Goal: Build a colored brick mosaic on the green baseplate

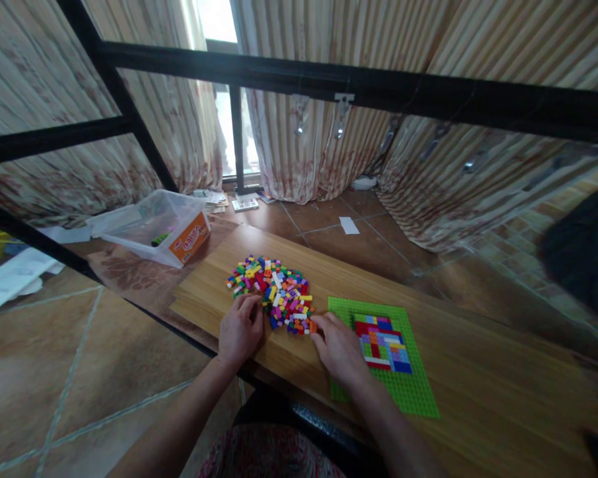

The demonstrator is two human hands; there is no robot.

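A heap of small multicoloured toy building bricks (279, 292) lies on the wooden table. My left hand (240, 330) rests at the heap's near left edge, its fingers curled and closed; what they hold, if anything, is hidden. At the right end of the heap, my right hand (339, 346) has thumb and forefinger closed at an orange brick (313, 326). Its forearm crosses the edge of a green baseplate (418, 392). On that plate sits a flat block of joined bricks (376, 328) in red, blue, white and other colours, partly covered by my right hand.
The table (493, 392) stretches off to the right. A clear plastic box (152, 222) with an orange label stands beyond its left end. Black metal bars (299, 73) run across the view before curtains (299, 153). Papers and a white card (349, 226) lie on the tiled floor.
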